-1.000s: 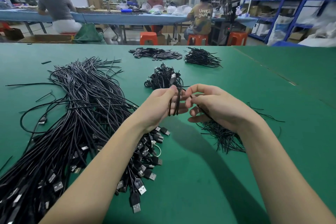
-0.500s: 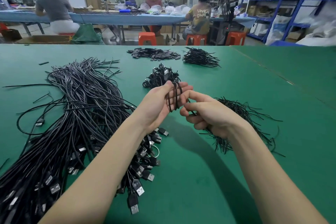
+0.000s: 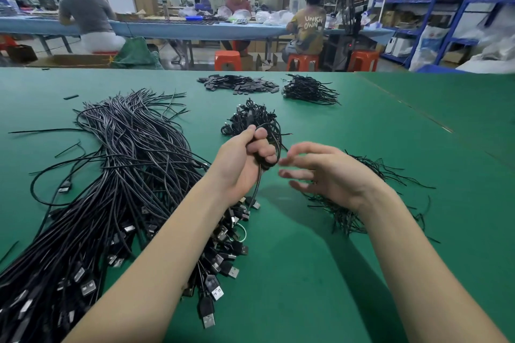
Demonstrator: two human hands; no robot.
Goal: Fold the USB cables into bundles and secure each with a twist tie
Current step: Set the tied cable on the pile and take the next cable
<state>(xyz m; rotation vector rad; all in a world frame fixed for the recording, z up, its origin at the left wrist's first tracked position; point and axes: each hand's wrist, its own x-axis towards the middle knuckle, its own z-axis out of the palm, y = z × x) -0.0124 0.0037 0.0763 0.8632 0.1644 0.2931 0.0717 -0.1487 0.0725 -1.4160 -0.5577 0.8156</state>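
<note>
Head view, one frame.

Left hand [image 3: 245, 159]: raised over the table [image 3: 320, 273], fingers curled tight round a folded cable [image 3: 274, 145]. The cable is thin, black and glossy; its loops rise above the fist and curve down past the fingertips, and one strand hangs below the palm. Whether a tie is on it cannot be told.

Right hand [image 3: 331, 172]: just beside the left, not touching it, fingers spread and loosely bent, holding nothing; motion-blurred.

Loose cables [image 3: 117, 175]: large black heap on the left of the table, strands fanning away from the camera, metal USB plugs [image 3: 220, 276] massed at the near end under the left forearm.

Twist ties [image 3: 348, 211]: heap of thin black wires on the table beneath and behind the right wrist.

Bundles [image 3: 250, 117]: small pile of coiled black cables just beyond the left hand.

Far edge of table: flat pile of small dark pieces [image 3: 239, 83]; beside it, to the right, a second cluster of short black cables [image 3: 309, 90].

Table: green mat surface, seam line running across the right side.

Background: three seated persons at a long blue bench [image 3: 167, 26]; orange stools [image 3: 228, 60]; blue shelving [image 3: 446, 0] at right holding boxes.

Writing: "UNKN OWN" in pale letters on the back of one person's shirt [image 3: 313, 22]. No other text is legible.
</note>
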